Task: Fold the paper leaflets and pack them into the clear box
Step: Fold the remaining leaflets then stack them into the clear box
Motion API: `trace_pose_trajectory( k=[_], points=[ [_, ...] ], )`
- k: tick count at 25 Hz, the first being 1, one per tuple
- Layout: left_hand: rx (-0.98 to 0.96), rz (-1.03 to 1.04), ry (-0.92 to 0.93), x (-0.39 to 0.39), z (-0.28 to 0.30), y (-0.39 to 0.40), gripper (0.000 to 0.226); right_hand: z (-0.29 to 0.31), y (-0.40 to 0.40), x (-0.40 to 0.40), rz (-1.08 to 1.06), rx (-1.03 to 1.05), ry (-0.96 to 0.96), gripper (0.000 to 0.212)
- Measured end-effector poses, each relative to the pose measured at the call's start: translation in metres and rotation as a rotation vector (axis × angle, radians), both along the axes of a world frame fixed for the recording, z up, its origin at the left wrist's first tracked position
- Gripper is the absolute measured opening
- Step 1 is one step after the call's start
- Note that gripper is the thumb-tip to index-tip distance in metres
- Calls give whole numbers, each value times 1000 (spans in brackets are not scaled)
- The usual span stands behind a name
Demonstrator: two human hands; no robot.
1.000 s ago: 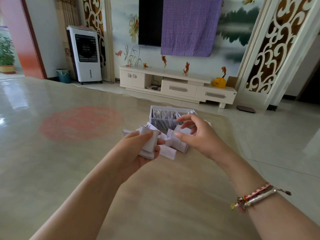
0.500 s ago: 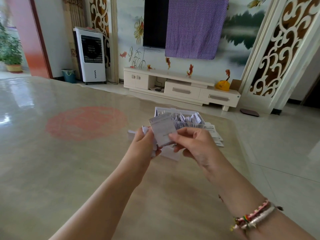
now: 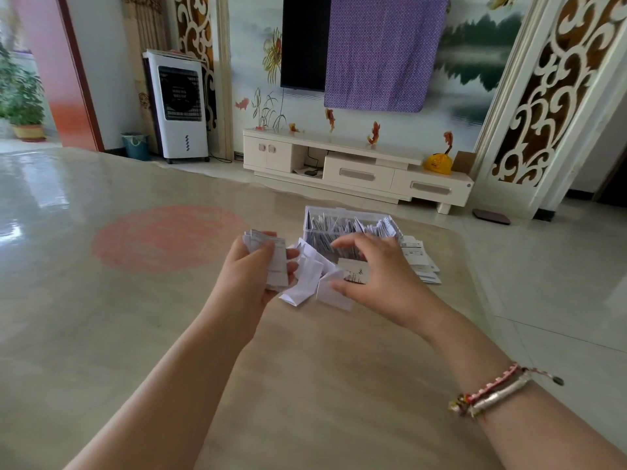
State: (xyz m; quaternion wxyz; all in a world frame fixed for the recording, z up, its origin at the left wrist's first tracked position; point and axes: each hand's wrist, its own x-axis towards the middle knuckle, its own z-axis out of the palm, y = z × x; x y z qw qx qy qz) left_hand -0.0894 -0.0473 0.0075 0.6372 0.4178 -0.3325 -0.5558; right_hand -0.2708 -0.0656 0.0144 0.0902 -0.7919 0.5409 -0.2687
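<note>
On the glossy beige surface [image 3: 305, 385] a clear rectangular plastic box [image 3: 314, 220] stands a little far of centre, packed with upright folded white paper leaflets [image 3: 356, 227] that lean in rows. Just near the box lies a loose heap of creased white leaflets [image 3: 307, 276], some half unfolded, touching one another. To the right of the box, flat printed leaflets [image 3: 419, 257] lie fanned in a low stack on the surface.

The left hand [image 3: 252, 273] is raised near the heap's left edge, its fingers and thumb curled round a small bundle of folded white leaflets [image 3: 271, 256] whose top ends stick up above the knuckles. The right hand [image 3: 376, 269] hovers over the near side of the box, palm down, fingers bent; its thumb and fingers pinch one folded leaflet with dark print [image 3: 354, 274] at the heap's right edge. The two hands are apart, with the heap between them. A beaded red and silver bracelet [image 3: 498, 391] sits on the right wrist.

Far beyond the surface stand a white low television cabinet [image 3: 356, 164], a white upright air cooler [image 3: 179, 106] at far left, and a wall-mounted black screen [image 3: 305, 42] half covered by a purple patterned cloth [image 3: 383, 49].
</note>
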Motion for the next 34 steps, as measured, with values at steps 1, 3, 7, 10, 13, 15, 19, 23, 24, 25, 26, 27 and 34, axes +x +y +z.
trace_pose_trajectory(
  k=[1, 3, 7, 10, 13, 15, 19, 23, 24, 25, 26, 27, 34],
  points=[
    [35, 15, 3, 2, -1, -1, 15, 0, -2, -1, 13, 47, 72, 40],
    [92, 43, 23, 3, -3, -3, 15, -3, -5, -1, 0, 66, 146, 25],
    [88, 106, -43, 1, -8, -6, 12, 3, -11, 0, -86, 98, -257, 4],
    [5, 29, -134, -5, -12, -1, 24, 14, -4, 21, -13, 417, -835, 7],
    [-93, -87, -119, -8, -7, 6, 29, 13, -1, 52, 65, 430, -817, 6],
    [-84, -48, -56, 1, -2, 5, 13, 12, -3, 60, 84, 284, -734, 5],
    [23, 109, -32, 25, -3, -3, 17, -2, -9, 45, 105, 32, -224, 12],
    [117, 134, -122, 29, -8, -10, 33, -20, -10, 46, 112, 29, 282, 30],
    [133, 126, -174, 29, -11, -12, 30, -21, -10, 47, 99, -42, 320, 22],
    [144, 116, -224, 30, -14, -13, 24, -22, -11, 48, 80, -92, 313, 16],
    [146, 111, -255, 31, -17, -13, 15, -24, -12, 48, 54, -131, 280, 14],
    [142, 106, -266, 32, -19, -13, 8, -25, -13, 47, 21, -153, 239, 14],
    [92, -193, -174, 25, -13, -5, 62, -3, -10, 60, 244, 286, -817, 5]
  ],
)
